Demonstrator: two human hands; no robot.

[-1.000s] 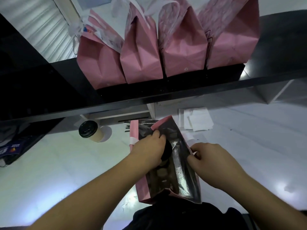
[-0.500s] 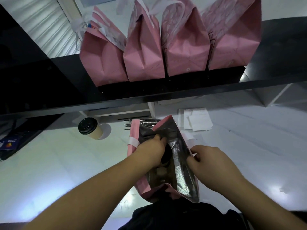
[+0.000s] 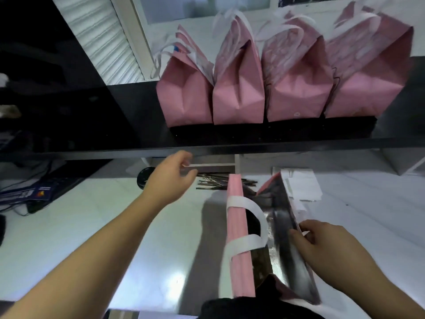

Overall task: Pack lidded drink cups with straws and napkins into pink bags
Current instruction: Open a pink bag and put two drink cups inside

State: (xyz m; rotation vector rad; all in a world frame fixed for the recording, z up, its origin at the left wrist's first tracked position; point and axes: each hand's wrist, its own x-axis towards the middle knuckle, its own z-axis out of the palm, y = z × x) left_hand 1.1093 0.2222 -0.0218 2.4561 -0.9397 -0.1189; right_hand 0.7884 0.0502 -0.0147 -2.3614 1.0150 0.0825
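Pink bag (image 3: 239,238) | right hand (image 3: 331,247) pinches its rim | left hand (image 3: 171,178) loosely curled, empty, over straws (image 3: 218,181)

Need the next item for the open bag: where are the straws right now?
In the head view, the straws lie on the white counter under the black shelf, just beyond the open pink bag, by the left hand.

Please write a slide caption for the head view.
Left hand reaches toward the straws while right hand holds the open pink bag.
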